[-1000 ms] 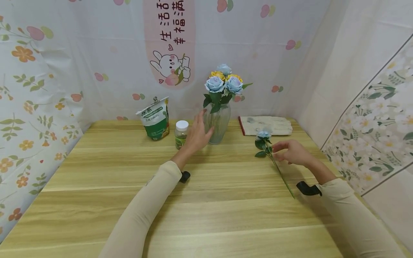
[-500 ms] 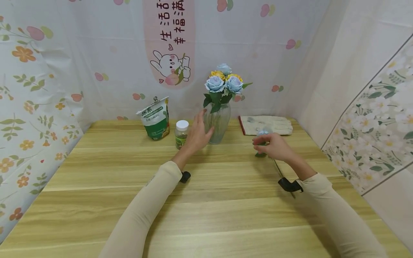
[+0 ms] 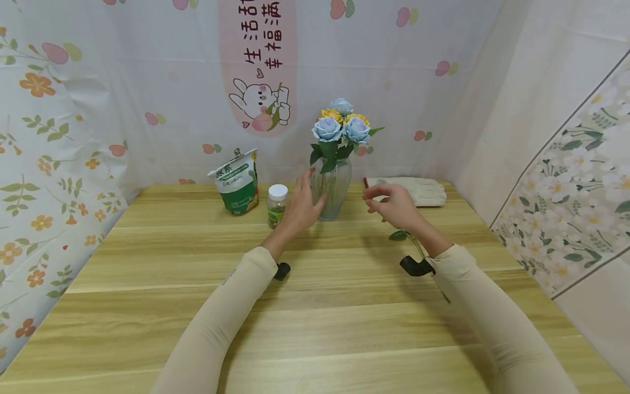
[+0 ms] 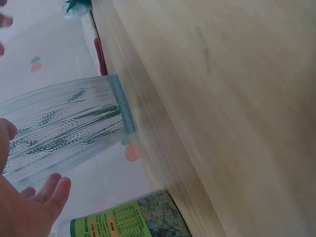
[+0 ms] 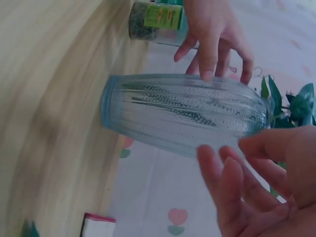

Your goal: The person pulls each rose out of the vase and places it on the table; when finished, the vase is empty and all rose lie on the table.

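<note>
One leafy stem (image 3: 398,235) slants near-right to far-left below the right hand (image 3: 394,205), its loosely bent fingers empty; the left hand (image 3: 299,209), relaxed, is nearer the upright vase (image 3: 337,189) standing between them.

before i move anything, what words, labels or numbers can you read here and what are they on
"生活", back cloth, bottom up; next character cut off
"幸福满", same cloth, bottom up
Bag: print too blurred
Jar: label too blurred
Left sleeve: mark too small
</note>
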`<state>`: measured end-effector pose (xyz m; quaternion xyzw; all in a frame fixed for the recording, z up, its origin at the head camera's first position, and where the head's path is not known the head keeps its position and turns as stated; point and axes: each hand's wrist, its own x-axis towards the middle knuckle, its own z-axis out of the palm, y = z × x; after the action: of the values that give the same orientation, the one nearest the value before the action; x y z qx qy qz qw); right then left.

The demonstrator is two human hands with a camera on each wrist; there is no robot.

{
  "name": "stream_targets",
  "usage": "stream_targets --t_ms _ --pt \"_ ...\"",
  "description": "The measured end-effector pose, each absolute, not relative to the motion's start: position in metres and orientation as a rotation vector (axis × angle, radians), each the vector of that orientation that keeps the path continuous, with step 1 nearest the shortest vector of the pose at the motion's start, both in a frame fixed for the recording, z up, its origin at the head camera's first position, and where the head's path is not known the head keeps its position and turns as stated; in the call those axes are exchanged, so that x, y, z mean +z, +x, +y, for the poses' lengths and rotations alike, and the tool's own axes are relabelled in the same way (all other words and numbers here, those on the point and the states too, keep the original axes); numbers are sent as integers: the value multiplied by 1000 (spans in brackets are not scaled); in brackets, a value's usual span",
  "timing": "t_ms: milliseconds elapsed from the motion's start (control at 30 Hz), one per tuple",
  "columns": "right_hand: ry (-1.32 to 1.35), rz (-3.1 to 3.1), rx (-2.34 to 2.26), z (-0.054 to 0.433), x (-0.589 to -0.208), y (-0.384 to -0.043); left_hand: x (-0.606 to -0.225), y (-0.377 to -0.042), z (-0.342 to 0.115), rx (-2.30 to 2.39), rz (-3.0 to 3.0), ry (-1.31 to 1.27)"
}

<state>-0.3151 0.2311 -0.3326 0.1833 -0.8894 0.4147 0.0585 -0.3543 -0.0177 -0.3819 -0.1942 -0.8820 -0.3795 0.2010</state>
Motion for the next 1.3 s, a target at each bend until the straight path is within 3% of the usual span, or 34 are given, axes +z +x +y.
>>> stream_targets --t_ms 600,1300 --pt "628 -2297 1051 187 -308 -352 -381 -352 -19 -1126 -2487 -532" --pt "765 -2100 1116 179 -311 -364 -382 -354 -20 -1116 -2500 -548"
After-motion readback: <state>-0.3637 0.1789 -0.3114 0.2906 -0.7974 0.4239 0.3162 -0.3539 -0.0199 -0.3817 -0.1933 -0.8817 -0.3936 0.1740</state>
